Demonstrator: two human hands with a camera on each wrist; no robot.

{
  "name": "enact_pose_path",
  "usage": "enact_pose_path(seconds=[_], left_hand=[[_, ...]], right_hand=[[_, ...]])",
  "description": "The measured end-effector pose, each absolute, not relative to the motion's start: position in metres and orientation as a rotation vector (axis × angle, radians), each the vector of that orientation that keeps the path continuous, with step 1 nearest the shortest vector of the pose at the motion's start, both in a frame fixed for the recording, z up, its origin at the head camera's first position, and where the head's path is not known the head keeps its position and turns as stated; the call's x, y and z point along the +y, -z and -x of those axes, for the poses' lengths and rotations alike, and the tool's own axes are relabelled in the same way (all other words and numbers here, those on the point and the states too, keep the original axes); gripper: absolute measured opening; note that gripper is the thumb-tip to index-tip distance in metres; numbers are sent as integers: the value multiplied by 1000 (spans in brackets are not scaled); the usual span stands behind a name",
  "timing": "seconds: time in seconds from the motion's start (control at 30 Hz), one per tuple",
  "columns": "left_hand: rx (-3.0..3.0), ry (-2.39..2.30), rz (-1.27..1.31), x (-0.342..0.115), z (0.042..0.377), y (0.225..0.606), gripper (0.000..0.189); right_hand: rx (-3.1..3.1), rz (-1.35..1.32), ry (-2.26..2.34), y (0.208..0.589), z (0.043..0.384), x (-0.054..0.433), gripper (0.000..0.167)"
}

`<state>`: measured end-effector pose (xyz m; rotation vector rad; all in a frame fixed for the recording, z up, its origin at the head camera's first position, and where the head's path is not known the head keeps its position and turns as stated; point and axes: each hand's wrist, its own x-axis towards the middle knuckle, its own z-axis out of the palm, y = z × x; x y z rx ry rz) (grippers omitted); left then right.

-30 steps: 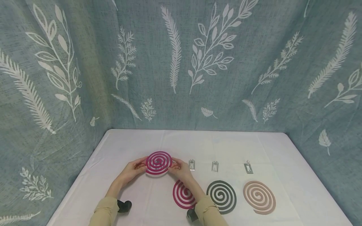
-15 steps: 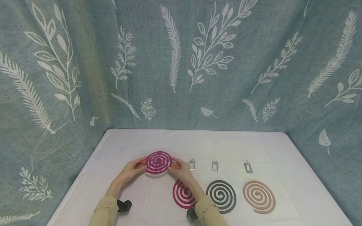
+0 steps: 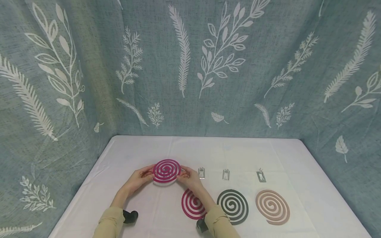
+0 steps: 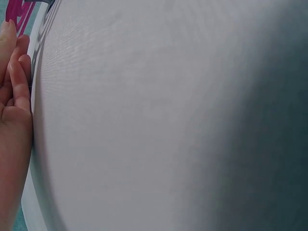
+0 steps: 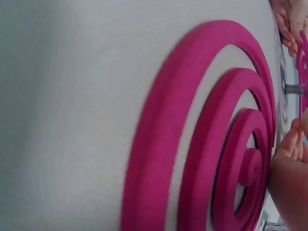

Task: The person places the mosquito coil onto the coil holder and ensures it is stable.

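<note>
A magenta mosquito coil is held level just above the white table between both hands. My left hand pinches its left edge with thumb and fingers. On the opposite edge, my right hand pinches it the same way. Beneath this coil, a small grey metal stand shows at its middle in the right wrist view. A second magenta coil lies flat under my right forearm, which covers part of it in the head view. Only a sliver of the held coil appears in the left wrist view.
To the right lie a dark green coil and a tan coil. Behind them are three small metal stands, a left one, a middle one and a right one. A patterned curtain borders the table.
</note>
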<state>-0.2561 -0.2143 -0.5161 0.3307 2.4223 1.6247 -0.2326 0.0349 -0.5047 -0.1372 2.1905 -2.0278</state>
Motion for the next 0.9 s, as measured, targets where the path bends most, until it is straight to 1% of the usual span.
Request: enact_pose_path(seconds=[0.33, 0.7, 0.77, 0.9], left_hand=[[2440, -1607, -316, -215, 255, 516, 57], [2403, -1637, -336, -215, 255, 515, 58], [2404, -1634, -331, -214, 255, 515, 58], [2409, -1622, -321, -214, 255, 514, 58]], right_hand=[[2215, 117, 2006, 519, 240, 34, 50], [2216, 162, 2034, 491, 224, 36, 48], [2218, 167, 2031, 491, 223, 36, 48], [2216, 141, 2013, 503, 232, 36, 48]])
